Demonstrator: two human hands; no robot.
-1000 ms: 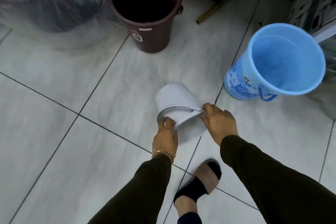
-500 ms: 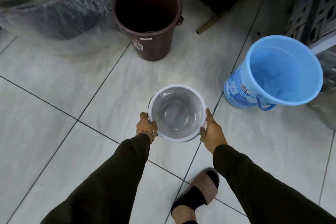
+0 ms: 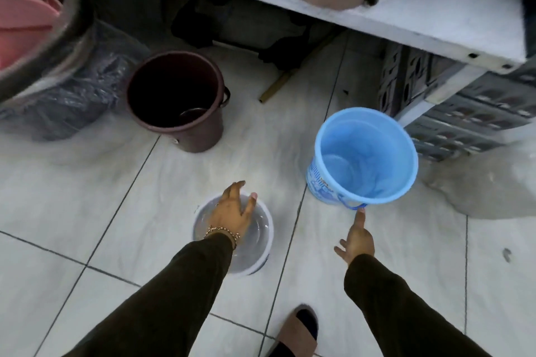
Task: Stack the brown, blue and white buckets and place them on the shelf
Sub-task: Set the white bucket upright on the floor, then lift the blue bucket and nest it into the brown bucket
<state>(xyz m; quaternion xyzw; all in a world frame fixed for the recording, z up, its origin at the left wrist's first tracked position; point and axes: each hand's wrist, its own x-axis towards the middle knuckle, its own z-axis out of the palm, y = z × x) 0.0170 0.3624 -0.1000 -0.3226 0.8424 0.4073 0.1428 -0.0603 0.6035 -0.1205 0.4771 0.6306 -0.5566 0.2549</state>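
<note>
- While my left hand (image 3: 232,213) hovers spread over the small white plastic bucket (image 3: 262,236), holding nothing, my right hand (image 3: 357,242) reaches, fingers loose and empty, for the light-blue plastic bucket (image 3: 366,155)
- I'd take its rim, not the thin handle
- Brown plastic bucket (image 3: 177,100) stands apart on glossy grey tiled floor (image 3: 87,182); white shelf (image 3: 406,16) above

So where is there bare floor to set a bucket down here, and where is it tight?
Bare tile lies left of the white bucket, below the brown bucket, and right of the right hand under the blue bucket. It is crowded by the plastic-wrapped bundle and by the crates under the shelf.
</note>
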